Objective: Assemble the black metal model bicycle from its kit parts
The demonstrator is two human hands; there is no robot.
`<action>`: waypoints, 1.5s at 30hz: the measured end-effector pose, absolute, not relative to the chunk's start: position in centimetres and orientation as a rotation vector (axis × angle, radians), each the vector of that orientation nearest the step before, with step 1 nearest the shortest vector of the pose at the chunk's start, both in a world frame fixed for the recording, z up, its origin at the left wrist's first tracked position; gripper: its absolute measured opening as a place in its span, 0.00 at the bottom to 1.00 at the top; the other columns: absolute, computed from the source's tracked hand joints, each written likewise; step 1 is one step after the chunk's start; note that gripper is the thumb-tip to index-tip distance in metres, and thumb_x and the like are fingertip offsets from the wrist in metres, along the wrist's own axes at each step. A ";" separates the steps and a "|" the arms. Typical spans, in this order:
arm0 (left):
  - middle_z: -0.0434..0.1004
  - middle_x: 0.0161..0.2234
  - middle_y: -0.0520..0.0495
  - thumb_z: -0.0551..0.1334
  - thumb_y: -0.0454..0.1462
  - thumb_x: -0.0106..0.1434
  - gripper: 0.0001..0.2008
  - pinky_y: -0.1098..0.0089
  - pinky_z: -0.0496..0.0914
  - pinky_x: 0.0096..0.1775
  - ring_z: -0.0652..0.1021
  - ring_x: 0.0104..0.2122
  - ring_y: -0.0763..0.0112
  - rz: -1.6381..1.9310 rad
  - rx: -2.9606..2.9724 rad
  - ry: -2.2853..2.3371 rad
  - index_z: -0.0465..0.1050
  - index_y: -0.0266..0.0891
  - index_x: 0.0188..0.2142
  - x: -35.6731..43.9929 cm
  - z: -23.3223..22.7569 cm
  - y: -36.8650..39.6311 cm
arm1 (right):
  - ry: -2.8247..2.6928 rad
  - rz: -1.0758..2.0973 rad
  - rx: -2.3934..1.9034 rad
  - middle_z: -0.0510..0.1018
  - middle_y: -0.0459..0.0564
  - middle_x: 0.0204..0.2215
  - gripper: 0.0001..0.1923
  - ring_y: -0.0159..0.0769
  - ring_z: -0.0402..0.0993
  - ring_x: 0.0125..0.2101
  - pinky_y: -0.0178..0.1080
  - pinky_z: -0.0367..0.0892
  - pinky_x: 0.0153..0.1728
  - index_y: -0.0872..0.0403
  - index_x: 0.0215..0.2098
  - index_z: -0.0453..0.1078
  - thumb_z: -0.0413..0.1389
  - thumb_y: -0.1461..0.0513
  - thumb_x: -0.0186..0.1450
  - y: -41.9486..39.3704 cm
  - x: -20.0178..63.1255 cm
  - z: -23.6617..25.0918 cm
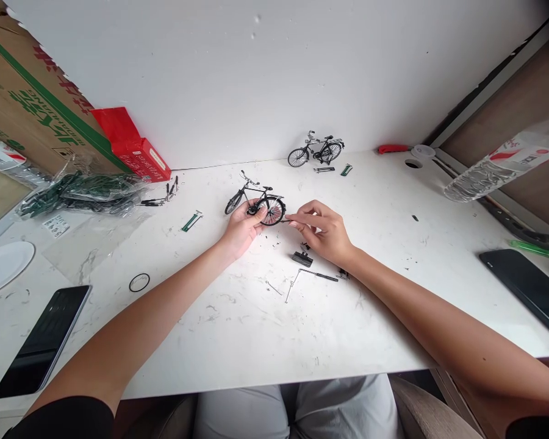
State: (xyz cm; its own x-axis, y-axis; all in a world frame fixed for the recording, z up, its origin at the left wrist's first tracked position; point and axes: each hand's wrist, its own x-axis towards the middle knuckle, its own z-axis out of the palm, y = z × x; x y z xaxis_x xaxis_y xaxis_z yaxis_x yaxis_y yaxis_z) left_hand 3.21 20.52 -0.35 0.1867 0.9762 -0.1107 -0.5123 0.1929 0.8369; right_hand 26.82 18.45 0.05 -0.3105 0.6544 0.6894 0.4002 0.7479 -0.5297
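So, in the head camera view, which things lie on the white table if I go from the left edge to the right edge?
White plate → phone → black ring → left hand on the model bicycle → right hand → plastic bottle → dark tablet.

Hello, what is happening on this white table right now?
A person sits at a white marbled table. The left hand steadies a small black model bicycle near its rear wheel. The right hand pinches a thin dark tool, its tip at that wheel's axle. A second, similar model bicycle stands farther back by the wall. A thin metal wrench and small parts lie near the right wrist.
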 end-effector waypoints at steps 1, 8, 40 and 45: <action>0.88 0.44 0.46 0.82 0.38 0.57 0.25 0.56 0.76 0.58 0.87 0.47 0.61 1.203 0.759 0.767 0.73 0.41 0.48 3.2 -0.4 20.5 | -1.922 0.296 -0.805 0.82 0.52 0.39 0.10 0.35 0.77 0.32 0.39 0.73 0.27 0.46 0.51 0.87 0.63 0.57 0.77 18.3 26.7 0.1; 0.88 0.43 0.46 0.83 0.41 0.57 0.24 0.55 0.76 0.60 0.87 0.46 0.63 1.196 0.781 0.745 0.74 0.40 0.46 3.2 -0.2 20.3 | -1.904 0.333 -0.800 0.84 0.52 0.36 0.09 0.37 0.79 0.32 0.38 0.72 0.23 0.49 0.47 0.87 0.64 0.56 0.76 17.9 26.3 0.5; 0.87 0.41 0.46 0.83 0.39 0.56 0.25 0.56 0.77 0.55 0.86 0.40 0.64 1.124 0.836 0.741 0.76 0.39 0.48 3.0 0.1 20.2 | -2.086 0.195 -0.695 0.86 0.52 0.36 0.07 0.41 0.81 0.36 0.44 0.78 0.37 0.49 0.45 0.85 0.64 0.59 0.77 18.0 26.3 0.3; 0.87 0.40 0.45 0.82 0.39 0.56 0.24 0.56 0.78 0.54 0.86 0.40 0.63 1.116 0.835 0.740 0.76 0.39 0.47 3.0 0.2 20.1 | -2.094 0.221 -0.731 0.86 0.51 0.36 0.08 0.41 0.81 0.37 0.45 0.78 0.38 0.48 0.45 0.86 0.63 0.58 0.77 18.0 26.4 0.3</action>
State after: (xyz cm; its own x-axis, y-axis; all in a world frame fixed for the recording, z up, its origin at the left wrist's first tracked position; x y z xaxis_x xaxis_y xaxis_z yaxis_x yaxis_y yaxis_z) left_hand 2.97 20.14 0.20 0.2748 0.9571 -0.0920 -0.4575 0.2143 0.8630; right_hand 26.42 18.01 0.29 -0.4382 0.5749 0.6910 0.4176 0.8110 -0.4098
